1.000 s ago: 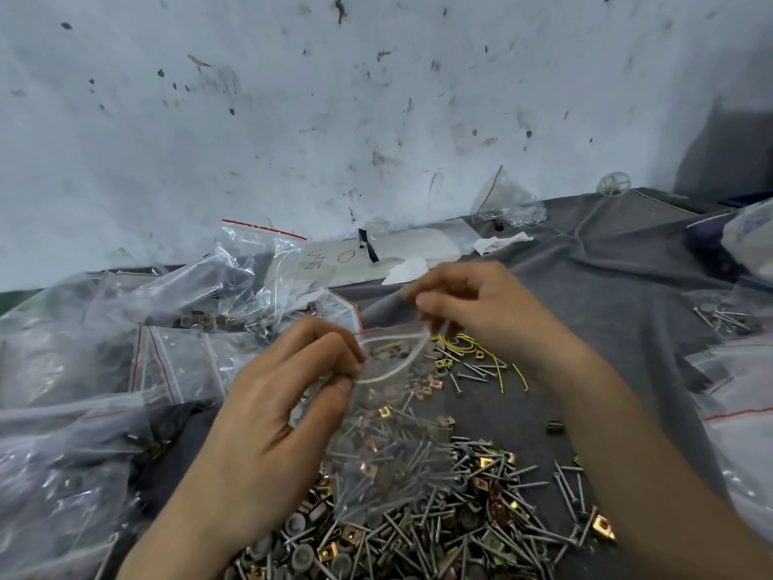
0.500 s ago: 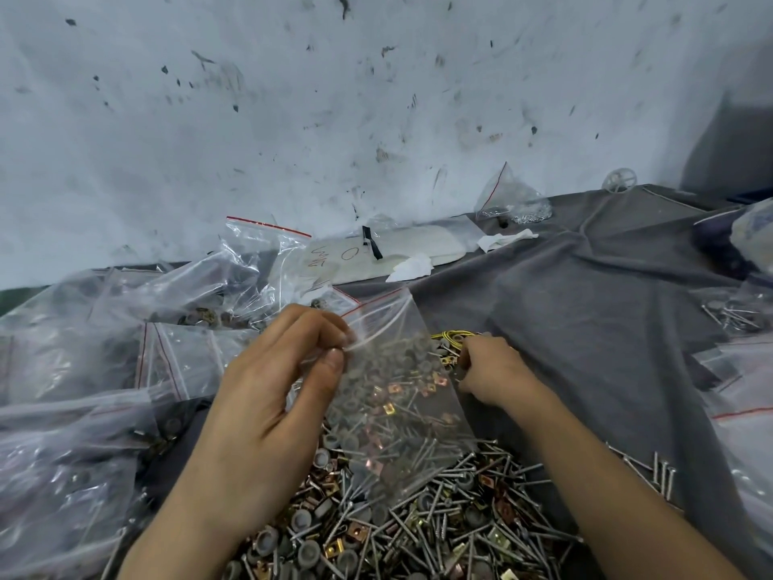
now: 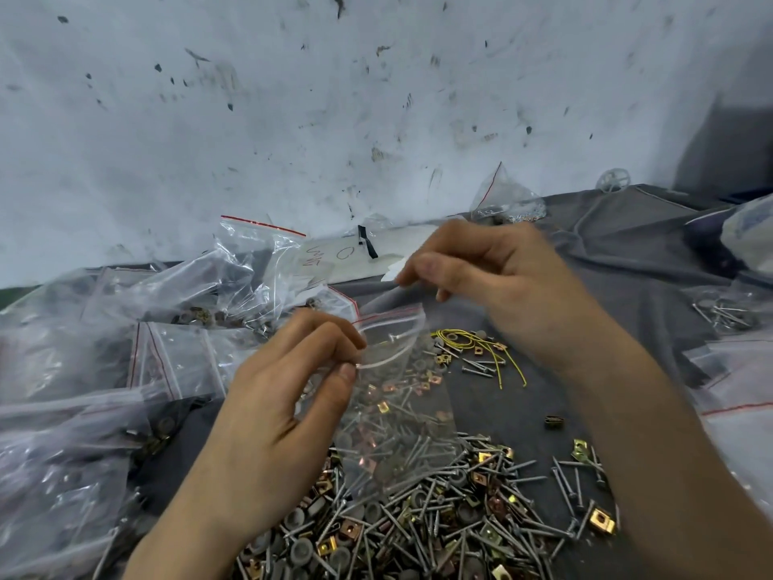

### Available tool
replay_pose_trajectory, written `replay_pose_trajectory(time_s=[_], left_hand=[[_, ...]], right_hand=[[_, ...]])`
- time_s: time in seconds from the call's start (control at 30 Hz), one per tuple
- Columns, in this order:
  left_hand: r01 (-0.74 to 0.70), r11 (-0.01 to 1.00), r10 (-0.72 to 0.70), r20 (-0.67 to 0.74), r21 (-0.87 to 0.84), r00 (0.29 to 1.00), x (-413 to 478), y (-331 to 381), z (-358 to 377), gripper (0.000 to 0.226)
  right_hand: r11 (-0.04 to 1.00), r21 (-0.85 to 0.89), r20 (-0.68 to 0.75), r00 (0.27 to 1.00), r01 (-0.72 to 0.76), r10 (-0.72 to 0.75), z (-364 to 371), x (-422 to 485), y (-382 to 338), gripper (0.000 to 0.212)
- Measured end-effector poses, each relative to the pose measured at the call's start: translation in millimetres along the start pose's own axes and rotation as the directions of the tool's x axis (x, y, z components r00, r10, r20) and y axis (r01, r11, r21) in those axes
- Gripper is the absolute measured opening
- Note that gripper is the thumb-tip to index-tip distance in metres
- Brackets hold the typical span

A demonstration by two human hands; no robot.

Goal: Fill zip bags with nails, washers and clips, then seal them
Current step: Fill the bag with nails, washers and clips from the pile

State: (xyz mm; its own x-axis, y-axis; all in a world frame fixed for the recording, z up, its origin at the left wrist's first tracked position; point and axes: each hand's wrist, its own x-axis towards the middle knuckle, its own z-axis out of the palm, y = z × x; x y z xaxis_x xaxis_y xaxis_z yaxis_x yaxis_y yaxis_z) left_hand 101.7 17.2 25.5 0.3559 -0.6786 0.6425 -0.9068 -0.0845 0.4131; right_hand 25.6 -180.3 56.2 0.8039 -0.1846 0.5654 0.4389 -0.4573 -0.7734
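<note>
A small clear zip bag [image 3: 397, 395] with a red line along its top hangs open over the pile, with a few nails and clips inside. My left hand [image 3: 293, 403] pinches the left end of its mouth between thumb and fingers. A single nail [image 3: 395, 337] lies across the open mouth. My right hand [image 3: 497, 282] hovers just above and right of the mouth, blurred, fingers curled with thumb and forefinger close together; whether they hold anything is hidden. Below lies the loose pile of nails, grey washers and brass clips [image 3: 422, 521].
Several filled zip bags [image 3: 188, 295] are heaped at the left, more bags [image 3: 740, 395] at the right edge. A grey cloth [image 3: 627, 282] covers the table. Yellow wire [image 3: 481, 345] lies behind the bag. A white paper [image 3: 355, 257] and another bag [image 3: 502, 198] sit by the wall.
My right hand rose from the pile beside the yellow wire to just above the bag's mouth. The bag's mouth now gapes wider and a nail shows at it. My left hand kept its pinch.
</note>
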Motion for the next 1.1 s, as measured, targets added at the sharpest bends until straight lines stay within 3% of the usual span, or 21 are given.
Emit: replay_pose_trajectory(time_s=[0.13, 0.33, 0.43, 0.47, 0.53, 0.63, 0.77, 0.9, 0.97, 1.0, 1.03, 1.1], left_hand=[[-0.001, 1.000, 0.001, -0.001, -0.009, 1.000, 0.2, 1.8, 1.5, 0.019], [0.019, 1.000, -0.019, -0.024, -0.019, 1.000, -0.4, -0.2, 2.0, 0.018], [0.023, 1.000, -0.023, -0.030, -0.021, 0.999, -0.5, -0.9, 1.5, 0.018], [0.022, 0.999, -0.023, -0.032, -0.023, 0.999, -0.4, -0.9, 1.5, 0.018], [0.023, 0.999, -0.024, -0.035, -0.025, 0.999, -0.1, -1.3, 1.7, 0.018], [0.028, 0.999, -0.029, -0.039, -0.028, 0.999, -0.1, -2.5, 1.9, 0.019], [0.022, 0.999, -0.023, -0.045, -0.024, 0.999, -0.3, -3.8, 1.2, 0.019], [0.028, 0.999, -0.029, -0.052, -0.017, 0.998, -0.1, -5.1, 1.5, 0.016], [0.032, 0.999, -0.033, -0.053, -0.020, 0.998, -0.6, -5.9, 1.3, 0.015], [0.033, 0.999, -0.034, -0.052, -0.024, 0.998, -0.6, -6.2, 1.2, 0.015], [0.035, 0.999, -0.036, -0.051, -0.027, 0.998, -0.7, -6.5, 1.1, 0.014], [0.037, 0.999, -0.038, -0.049, -0.029, 0.998, -0.5, -7.0, 1.1, 0.014]], right_hand=[[0.995, -0.060, 0.049, 0.995, -0.083, 0.086, 2.7, 1.4, 4.7, 0.013], [0.992, 0.024, -0.077, 0.989, -0.125, 0.126, -5.7, 2.5, 14.6, 0.014], [0.959, -0.088, -0.142, 0.956, -0.269, 0.255, -12.4, 5.5, 36.7, 0.010], [0.912, -0.213, -0.123, 0.936, -0.351, 0.331, -14.6, 5.7, 47.2, 0.009], [0.722, -0.508, -0.027, 0.846, -0.470, 0.532, -15.7, 3.1, 70.6, 0.010], [0.492, -0.663, -0.032, 0.679, -0.564, 0.733, -7.4, -5.0, 110.0, 0.004], [0.332, -0.723, -0.259, 0.684, -0.605, 0.682, 1.7, -11.4, 148.6, 0.020], [0.275, -0.755, -0.291, 0.681, -0.594, 0.671, 3.2, -14.5, 160.7, 0.020], [0.304, -0.751, -0.253, 0.681, -0.586, 0.687, 3.1, -12.7, 155.8, 0.016], [0.367, -0.716, -0.232, 0.698, -0.594, 0.677, 2.0, -10.1, 151.2, 0.011], [0.472, -0.635, -0.213, 0.726, -0.612, 0.654, 0.6, -6.5, 143.6, 0.004], [0.745, -0.297, -0.188, 0.801, -0.597, 0.568, 1.2, 2.4, 116.6, 0.013]])
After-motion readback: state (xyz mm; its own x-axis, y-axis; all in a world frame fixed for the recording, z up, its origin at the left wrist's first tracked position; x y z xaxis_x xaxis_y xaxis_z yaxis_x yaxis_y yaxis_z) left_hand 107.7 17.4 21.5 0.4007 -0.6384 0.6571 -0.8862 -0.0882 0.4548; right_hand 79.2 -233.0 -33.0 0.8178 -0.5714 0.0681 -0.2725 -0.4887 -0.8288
